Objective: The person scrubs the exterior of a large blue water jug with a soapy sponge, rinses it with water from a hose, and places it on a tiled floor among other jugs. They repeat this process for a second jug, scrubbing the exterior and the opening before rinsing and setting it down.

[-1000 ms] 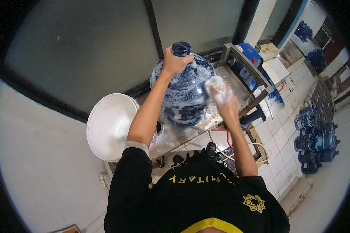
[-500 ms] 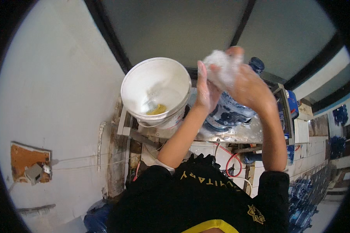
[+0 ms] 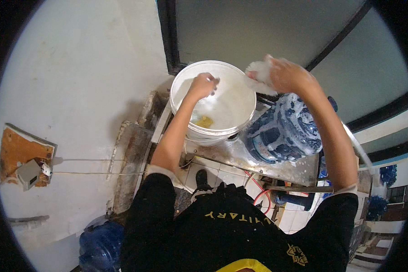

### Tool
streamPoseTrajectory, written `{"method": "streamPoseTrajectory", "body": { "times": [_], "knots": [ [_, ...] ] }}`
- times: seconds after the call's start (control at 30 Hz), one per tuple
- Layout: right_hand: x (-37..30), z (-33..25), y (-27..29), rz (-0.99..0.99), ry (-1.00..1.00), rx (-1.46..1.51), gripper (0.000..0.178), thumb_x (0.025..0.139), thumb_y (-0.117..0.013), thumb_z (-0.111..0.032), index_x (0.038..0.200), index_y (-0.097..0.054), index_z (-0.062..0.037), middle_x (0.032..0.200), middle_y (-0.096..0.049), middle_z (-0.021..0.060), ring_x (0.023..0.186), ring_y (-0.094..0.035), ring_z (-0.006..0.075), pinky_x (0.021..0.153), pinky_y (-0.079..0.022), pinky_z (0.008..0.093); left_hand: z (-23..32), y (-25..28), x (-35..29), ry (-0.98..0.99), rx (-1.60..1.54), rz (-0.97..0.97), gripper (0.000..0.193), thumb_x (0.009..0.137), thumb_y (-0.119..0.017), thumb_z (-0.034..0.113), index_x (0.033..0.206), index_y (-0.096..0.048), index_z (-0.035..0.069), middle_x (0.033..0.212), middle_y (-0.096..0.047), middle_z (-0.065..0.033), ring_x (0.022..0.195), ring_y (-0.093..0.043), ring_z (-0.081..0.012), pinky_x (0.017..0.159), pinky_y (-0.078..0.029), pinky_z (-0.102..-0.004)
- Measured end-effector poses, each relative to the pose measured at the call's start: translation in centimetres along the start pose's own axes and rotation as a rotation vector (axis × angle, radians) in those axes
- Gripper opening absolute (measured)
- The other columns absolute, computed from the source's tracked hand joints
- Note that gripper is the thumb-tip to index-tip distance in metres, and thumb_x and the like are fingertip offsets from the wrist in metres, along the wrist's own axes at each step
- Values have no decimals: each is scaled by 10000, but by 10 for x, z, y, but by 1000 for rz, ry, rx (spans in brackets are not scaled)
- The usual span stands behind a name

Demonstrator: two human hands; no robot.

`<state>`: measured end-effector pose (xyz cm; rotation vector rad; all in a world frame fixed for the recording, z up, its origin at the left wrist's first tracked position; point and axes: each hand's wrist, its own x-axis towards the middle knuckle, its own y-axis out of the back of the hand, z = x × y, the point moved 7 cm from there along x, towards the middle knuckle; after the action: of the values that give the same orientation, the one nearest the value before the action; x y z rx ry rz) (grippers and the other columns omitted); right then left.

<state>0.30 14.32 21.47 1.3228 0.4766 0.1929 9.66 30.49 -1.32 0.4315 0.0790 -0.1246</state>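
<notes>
My left hand [image 3: 205,85] hangs over the white bucket [image 3: 181,113], its fingers curled in; what they hold, if anything, is hidden. Suds and a yellow piece [image 3: 203,121], perhaps a sponge, lie in the bucket's bottom. Up to the right, my right hand [image 3: 285,76] is closed on a white, foamy scrubbing pad [image 3: 259,75]; its exact kind is blurred by lather. Below that hand a large blue water jug [image 3: 283,129], streaked with foam, rests on the metal table, its neck pointing to the right.
The metal table [image 3: 299,171] carries bucket and jug against a dark-framed glass panel [image 3: 258,31]. Below it runs a red hose [image 3: 259,196] over white tiles. Another blue jug [image 3: 99,247] stands at lower left. A wall box [image 3: 28,174] with a cable is on the left.
My hands have parted: the left has moved left over the bucket, while the right keeps the foamy pad. The view has shifted, showing more of the foam-covered jug.
</notes>
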Motion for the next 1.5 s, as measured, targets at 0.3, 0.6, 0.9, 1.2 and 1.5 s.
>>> {"method": "streamPoseTrajectory", "body": {
  "times": [0.3,0.6,0.9,1.2,1.5],
  "knots": [
    [165,-68,-171,-649,-54,-284,521,724,-752,-536,1105,-694,-184,1190,-650,30,1067,-620,223,935,-471,415,-30,14,-2,-22,979,-143,445,784,-664,338,1108,-622,36,1050,-667,-192,974,-646,-352,856,-502,-455],
    [239,-94,-418,-752,312,-217,617,638,-842,-409,1182,-640,-198,1121,-663,71,1052,-605,250,954,-434,434,4,41,-19,-240,470,404,222,795,-609,120,997,-624,27,881,-675,-205,838,-659,-371,747,-518,-455],
    [207,-169,-403,-99,743,3,683,751,-669,-407,1372,-453,-225,1366,-458,57,1271,-393,250,1037,-337,434,-4,60,-20,-148,354,430,192,800,-610,124,967,-624,30,876,-689,-174,812,-672,-344,736,-521,-437],
    [236,-172,-398,-516,160,-47,284,847,-623,-274,1050,-670,-80,1131,-636,94,1080,-577,229,832,-499,423,7,62,-28,-216,277,469,230,784,-604,93,986,-644,-10,924,-688,-167,839,-674,-330,781,-513,-387],
    [193,-129,-253,-515,389,1023,510,867,-613,-458,1171,-558,-51,925,-619,77,778,-577,184,644,-518,314,5,56,-16,-281,109,513,234,819,-607,91,1029,-608,-14,970,-677,-168,857,-674,-267,773,-515,-362]
  ]
}}
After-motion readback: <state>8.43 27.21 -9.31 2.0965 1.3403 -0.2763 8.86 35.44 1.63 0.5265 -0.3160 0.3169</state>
